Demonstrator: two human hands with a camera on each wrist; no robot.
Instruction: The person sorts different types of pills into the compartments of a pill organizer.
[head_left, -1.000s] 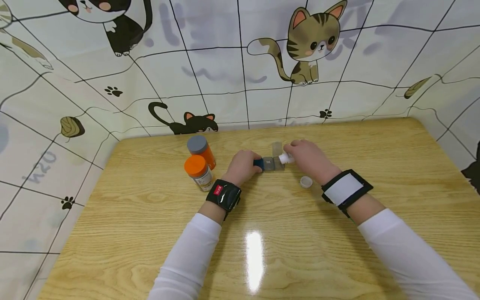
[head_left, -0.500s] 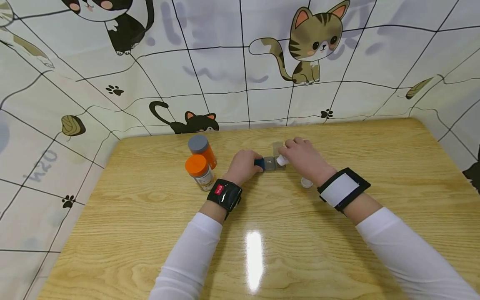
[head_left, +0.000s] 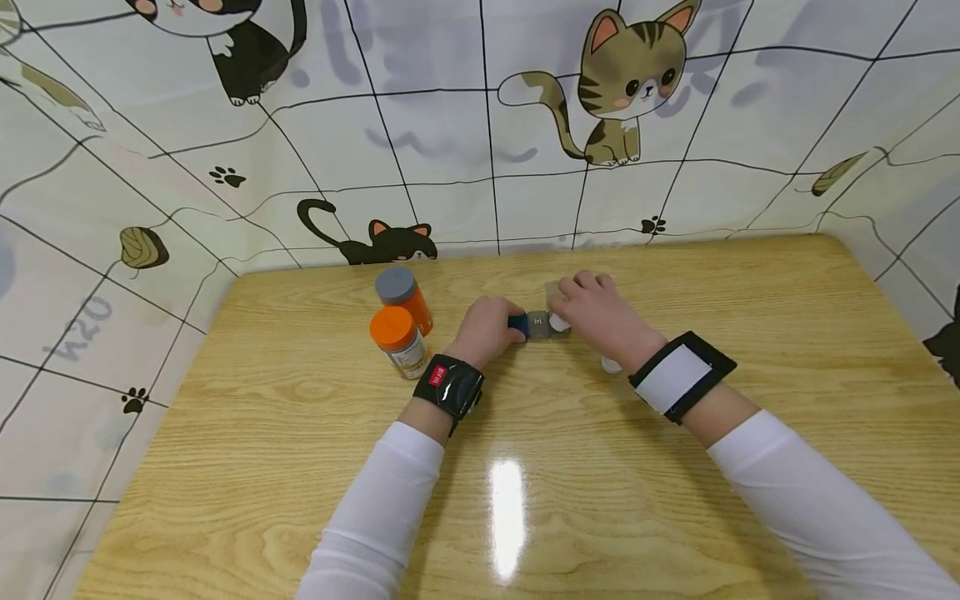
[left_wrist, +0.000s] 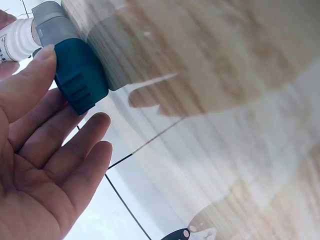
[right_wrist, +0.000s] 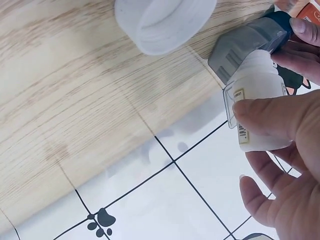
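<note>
My left hand (head_left: 483, 331) holds the teal end of a small pill organizer (left_wrist: 82, 70) on the table between thumb and fingers. Grey compartments continue to the right from that end, and the lid (right_wrist: 228, 107) of the far one stands open. With my right hand (head_left: 609, 318) I grip a white pill bottle (right_wrist: 257, 92) between thumb and fingers. The bottle is uncapped and tilted, its mouth at the open grey compartment. Whether anything comes out of it is hidden. A white bottle cap (right_wrist: 162, 27) lies on the table under my right wrist, partly covered in the head view.
Left of my left hand stand two orange bottles, one with an orange cap (head_left: 392, 328) and one behind it with a grey cap (head_left: 397, 286). The wooden table (head_left: 300, 483) meets a cat-patterned wall covering (head_left: 435, 150) at its back edge.
My right hand has shifted slightly left, bringing the white bottle further over the grey compartment. The cap is now more covered by my right wrist. My left hand keeps its hold on the organizer.
</note>
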